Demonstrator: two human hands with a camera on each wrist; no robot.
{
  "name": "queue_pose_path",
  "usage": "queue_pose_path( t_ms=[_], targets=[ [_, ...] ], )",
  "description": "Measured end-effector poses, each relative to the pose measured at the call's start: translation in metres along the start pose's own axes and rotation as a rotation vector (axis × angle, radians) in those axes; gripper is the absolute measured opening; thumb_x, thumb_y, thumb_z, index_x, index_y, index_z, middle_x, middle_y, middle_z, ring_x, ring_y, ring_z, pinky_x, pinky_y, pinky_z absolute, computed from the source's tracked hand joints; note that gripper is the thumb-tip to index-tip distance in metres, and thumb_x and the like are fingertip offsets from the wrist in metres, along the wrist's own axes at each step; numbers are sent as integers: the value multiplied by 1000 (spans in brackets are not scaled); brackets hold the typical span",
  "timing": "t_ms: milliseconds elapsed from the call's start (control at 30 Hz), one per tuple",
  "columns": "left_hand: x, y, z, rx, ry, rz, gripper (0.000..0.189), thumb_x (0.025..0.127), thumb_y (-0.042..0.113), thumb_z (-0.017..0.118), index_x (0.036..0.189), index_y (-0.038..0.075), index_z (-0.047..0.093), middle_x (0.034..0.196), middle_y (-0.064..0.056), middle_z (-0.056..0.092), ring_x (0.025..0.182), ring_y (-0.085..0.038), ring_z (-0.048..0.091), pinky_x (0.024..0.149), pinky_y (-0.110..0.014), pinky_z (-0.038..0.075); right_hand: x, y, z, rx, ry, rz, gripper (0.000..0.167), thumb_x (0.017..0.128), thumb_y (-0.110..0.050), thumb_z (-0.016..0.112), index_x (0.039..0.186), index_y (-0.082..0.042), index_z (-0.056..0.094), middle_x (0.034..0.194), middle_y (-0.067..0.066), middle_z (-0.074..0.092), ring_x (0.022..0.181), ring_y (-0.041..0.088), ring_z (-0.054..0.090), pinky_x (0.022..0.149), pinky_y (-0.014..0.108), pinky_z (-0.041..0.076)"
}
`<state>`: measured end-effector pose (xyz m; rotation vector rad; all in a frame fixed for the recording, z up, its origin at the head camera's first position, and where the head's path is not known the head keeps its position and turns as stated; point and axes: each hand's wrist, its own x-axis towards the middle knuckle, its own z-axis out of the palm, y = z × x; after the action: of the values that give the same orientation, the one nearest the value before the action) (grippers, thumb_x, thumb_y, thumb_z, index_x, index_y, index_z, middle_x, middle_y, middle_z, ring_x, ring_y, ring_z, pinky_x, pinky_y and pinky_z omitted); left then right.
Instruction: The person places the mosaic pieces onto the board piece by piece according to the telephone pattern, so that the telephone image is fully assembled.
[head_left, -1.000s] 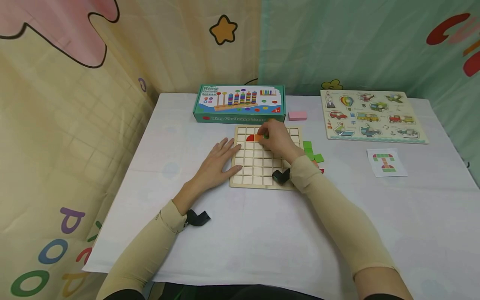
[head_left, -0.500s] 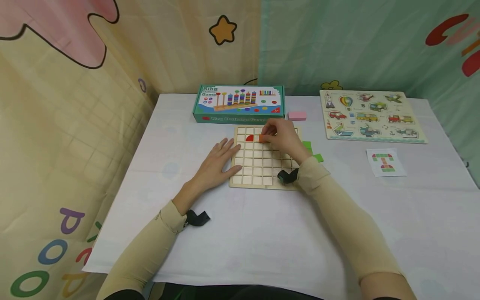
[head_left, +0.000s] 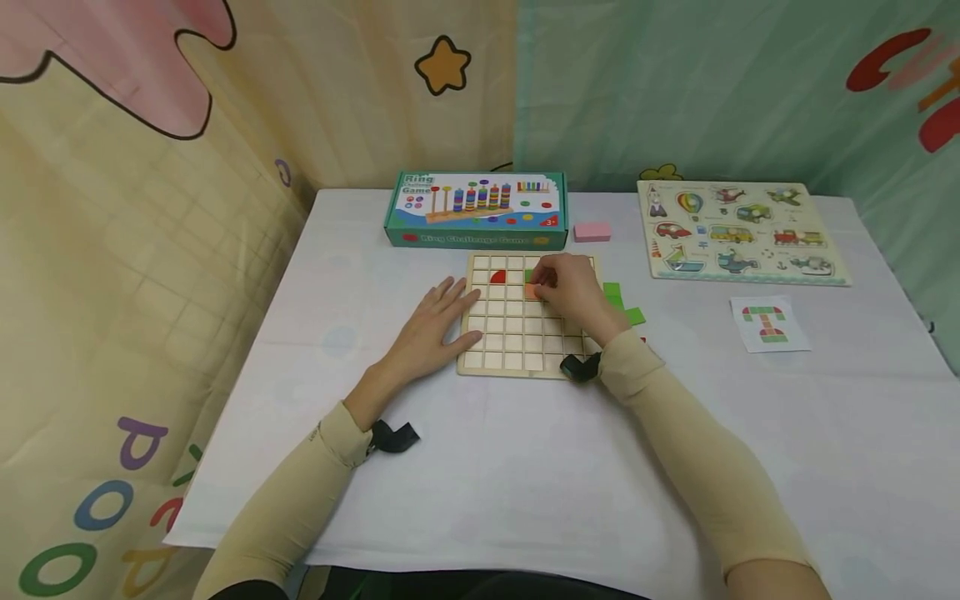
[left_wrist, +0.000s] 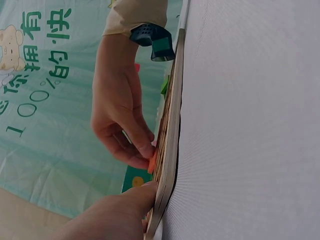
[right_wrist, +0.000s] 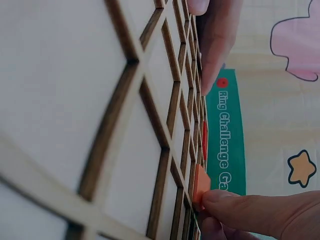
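Observation:
A wooden grid board (head_left: pixel 495 363) lies on the table, with a red quarter-round tile (head_left: pixel 498 277) in a cell of its upper part. My left hand (head_left: pixel 433 327) rests spread along the board's left edge, fingertips on the rim. Between thumb and fingertips, my right hand (head_left: pixel 573 292) pinches an orange square tile (head_left: pixel 531 292) over the upper middle cells. In the right wrist view the orange tile (right_wrist: pixel 201 187) stands tilted against the grid. A green tile (head_left: pixel 528 275) shows just behind it, partly covered by the right fingers.
Several green tiles (head_left: pixel 613 293) lie off the board's right edge, partly behind the right forearm. A printed pattern card (head_left: pixel 770 325) and a vehicle puzzle board (head_left: pixel 750 233) are farther right. Behind the grid stand a Ring Challenge Game box (head_left: pixel 476 210) and a pink block (head_left: pixel 592 232).
The right hand has shifted right and toward the body with the orange tile, from beside the red tile to one row nearer. The left hand has stayed put.

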<state>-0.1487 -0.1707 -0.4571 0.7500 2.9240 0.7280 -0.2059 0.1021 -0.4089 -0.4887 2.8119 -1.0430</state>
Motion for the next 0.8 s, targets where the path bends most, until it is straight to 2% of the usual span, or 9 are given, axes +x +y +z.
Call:
queue_pose_path(
  t_ms=[167, 267, 433, 600, 800],
  targets=[
    [1, 1, 0, 3, 5, 6, 72, 105, 48, 60, 165, 17, 37, 175, -10, 24, 165, -30, 11, 135, -49, 8, -7, 3, -3, -26, 34, -37, 7, 97, -3, 73, 101, -1, 79, 101, 16, 76, 94, 30, 69, 88, 45, 58],
    [2, 2, 1, 6, 6, 10, 72, 104, 48, 60, 165, 16, 38, 175, -11, 24, 165, -32, 12, 135, -50, 9, -14, 8, -12, -7, 60, -29, 10, 97, -4, 73, 105, 0, 78, 104, 17, 76, 95, 32, 68, 88, 46, 58],
    [2, 4, 0, 9, 1, 1, 72, 104, 48, 60, 165, 16, 37, 175, -10, 24, 165, -32, 12, 135, -49, 9, -19, 23, -41, 45, 80, 52, 15, 98, -5, 72, 111, 1, 77, 109, 19, 74, 100, 34, 68, 88, 49, 57],
    [1, 4, 0, 19, -8, -9, 72, 105, 47, 59, 165, 16, 37, 176, -10, 23, 165, -31, 12, 135, -48, 8, -24, 46, -69, 14, 75, 130, 21, 98, -11, 73, 115, 2, 76, 113, 23, 74, 105, 39, 67, 91, 53, 55],
    [0, 3, -1, 18, -1, -3, 73, 104, 48, 60, 165, 15, 37, 175, -11, 23, 165, -33, 12, 135, -49, 8, -27, 65, -84, -19, -7, 206, 28, 94, -16, 80, 113, 4, 76, 107, 23, 73, 98, 36, 63, 82, 41, 51]
  ],
)
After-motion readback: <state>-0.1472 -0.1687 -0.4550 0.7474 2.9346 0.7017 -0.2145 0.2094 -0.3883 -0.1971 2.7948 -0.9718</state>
